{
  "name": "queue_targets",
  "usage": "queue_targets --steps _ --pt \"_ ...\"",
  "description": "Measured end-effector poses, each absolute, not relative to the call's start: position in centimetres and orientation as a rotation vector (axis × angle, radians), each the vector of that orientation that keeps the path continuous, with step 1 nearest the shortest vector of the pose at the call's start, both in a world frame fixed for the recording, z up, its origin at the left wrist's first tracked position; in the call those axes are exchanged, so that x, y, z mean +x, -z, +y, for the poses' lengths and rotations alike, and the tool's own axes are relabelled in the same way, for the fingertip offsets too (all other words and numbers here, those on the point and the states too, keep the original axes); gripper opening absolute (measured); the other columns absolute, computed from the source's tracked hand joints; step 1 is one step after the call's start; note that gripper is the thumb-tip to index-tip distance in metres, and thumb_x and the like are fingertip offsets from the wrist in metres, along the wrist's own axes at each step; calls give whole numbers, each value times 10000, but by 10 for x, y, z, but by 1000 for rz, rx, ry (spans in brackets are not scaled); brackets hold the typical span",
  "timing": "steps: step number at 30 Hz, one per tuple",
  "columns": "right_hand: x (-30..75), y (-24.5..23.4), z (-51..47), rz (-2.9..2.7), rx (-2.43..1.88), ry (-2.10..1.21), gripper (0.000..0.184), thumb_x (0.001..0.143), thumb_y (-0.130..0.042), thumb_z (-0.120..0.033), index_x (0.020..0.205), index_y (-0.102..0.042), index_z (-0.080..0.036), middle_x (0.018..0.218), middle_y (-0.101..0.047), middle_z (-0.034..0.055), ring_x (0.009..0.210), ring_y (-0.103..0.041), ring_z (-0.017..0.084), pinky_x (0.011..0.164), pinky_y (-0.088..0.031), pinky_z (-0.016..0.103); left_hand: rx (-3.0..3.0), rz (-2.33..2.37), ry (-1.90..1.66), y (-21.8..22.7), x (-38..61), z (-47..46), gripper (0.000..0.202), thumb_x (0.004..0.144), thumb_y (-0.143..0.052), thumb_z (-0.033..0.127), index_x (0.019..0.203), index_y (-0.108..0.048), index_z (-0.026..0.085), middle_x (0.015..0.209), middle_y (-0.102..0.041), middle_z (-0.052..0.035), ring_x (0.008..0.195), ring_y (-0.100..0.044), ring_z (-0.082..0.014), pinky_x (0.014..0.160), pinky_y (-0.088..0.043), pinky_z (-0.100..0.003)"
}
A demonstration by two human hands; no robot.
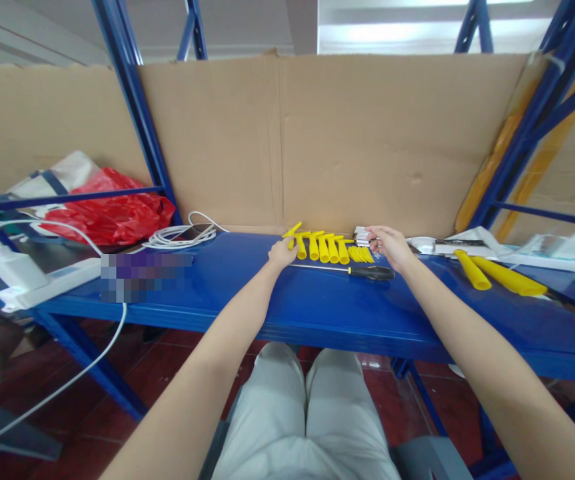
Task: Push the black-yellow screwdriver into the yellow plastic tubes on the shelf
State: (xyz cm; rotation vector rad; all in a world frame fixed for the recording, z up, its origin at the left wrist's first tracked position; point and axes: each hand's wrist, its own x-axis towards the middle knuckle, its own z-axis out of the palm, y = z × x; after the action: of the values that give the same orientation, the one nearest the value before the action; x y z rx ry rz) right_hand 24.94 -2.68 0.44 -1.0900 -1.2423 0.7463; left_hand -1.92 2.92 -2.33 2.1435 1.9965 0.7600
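Observation:
My left hand (283, 252) is closed around a yellow T-shaped plastic piece (293, 230) at the left end of a row. Several matching yellow pieces (324, 248) stand side by side to its right. Beyond them lie small flat yellow pieces (361, 254). My right hand (391, 245) has its fingers pinched together beside a stack of small white pieces (362, 235); what is between the fingertips is too small to make out. In front of the row, a screwdriver (371, 273) with a black handle lies on the blue table (327, 300), its shaft pointing left.
On the right lie two long yellow pieces (510, 277) and a white power strip (552, 263). To the left are a coiled white cable (180, 237), a red plastic bag (112, 210) and another power strip (62, 280). Cardboard (347, 140) walls off the back.

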Motion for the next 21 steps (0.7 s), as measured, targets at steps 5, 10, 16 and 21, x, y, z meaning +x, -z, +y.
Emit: queue_targets --steps 5,10,16,21 --pt "249 -5 -28 -1220 -1110 -759 172 751 -666 -335 783 -614 -173 697 -597 2 483 -462 63 433 -328 179 2124 1946 -596 24 -19 30 554 962 -392 409 1481 -441 223 1460 -536 -92 1350 -491 -289 1114 -368 -476" --pt "250 -5 -28 -1236 -1133 -771 182 749 -692 -331 771 -621 -165 702 -616 10 476 -469 63 434 -344 184 2154 1938 -620 25 -20 28 498 953 -401 368 1434 -508 294 1429 -573 -61 1346 -494 -296 1109 -367 -519" --pt "248 -5 -30 -1264 -1159 -759 143 752 -704 -294 775 -641 -167 693 -613 9 469 -475 62 421 -338 179 2337 1912 -636 25 -20 23 445 957 -376 291 1335 -609 313 1468 -534 -59 1364 -458 -296 1101 -350 -569" --pt "244 -6 -34 -1265 -1192 -744 46 761 -666 -200 748 -658 -157 655 -602 3 452 -456 52 421 -339 169 2471 1883 -564 28 -11 17 467 973 -364 353 1411 -523 314 1513 -467 -114 1414 -386 -308 1109 -300 -602"
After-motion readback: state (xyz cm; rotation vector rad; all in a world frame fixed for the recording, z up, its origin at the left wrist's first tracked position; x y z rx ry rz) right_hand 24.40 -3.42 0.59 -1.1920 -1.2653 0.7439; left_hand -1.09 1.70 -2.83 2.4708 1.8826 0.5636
